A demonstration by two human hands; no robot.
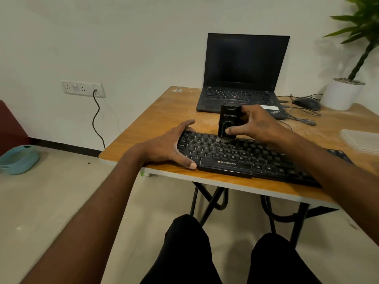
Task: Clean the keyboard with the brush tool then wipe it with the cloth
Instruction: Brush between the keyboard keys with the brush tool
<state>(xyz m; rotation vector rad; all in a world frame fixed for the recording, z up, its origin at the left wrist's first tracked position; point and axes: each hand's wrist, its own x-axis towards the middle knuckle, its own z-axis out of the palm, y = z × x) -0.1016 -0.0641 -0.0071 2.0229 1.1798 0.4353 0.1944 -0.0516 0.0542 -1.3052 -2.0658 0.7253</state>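
Left hand [174, 148] clamps the left end of the keyboard [246, 158], thumb on the near edge, fingers curled over the far edge. Keyboard lies flat on the worktop [143, 128], near its front edge, running rightward under both arms. Likely light, stiff plastic that slides easily, so the end grip makes sense to brace it; keys are loose caps, go gently.

Right of that hand, the brush [228, 121] stands upright on the upper key rows, bristles down and touching the keys. Right hand [256, 126] grips its black body, thumb on the near face, fingers round the far side. Brush looks small, light and rigid, with soft bristles; holding it low on the body gives control.

Beyond the right hand: open laptop [240, 78], close behind the brush, could get bumped. Further right: mouse [307, 103] with loose cables [301, 117], plant pot [342, 95], clear lid [361, 140] near the right forearm. No cloth visible.
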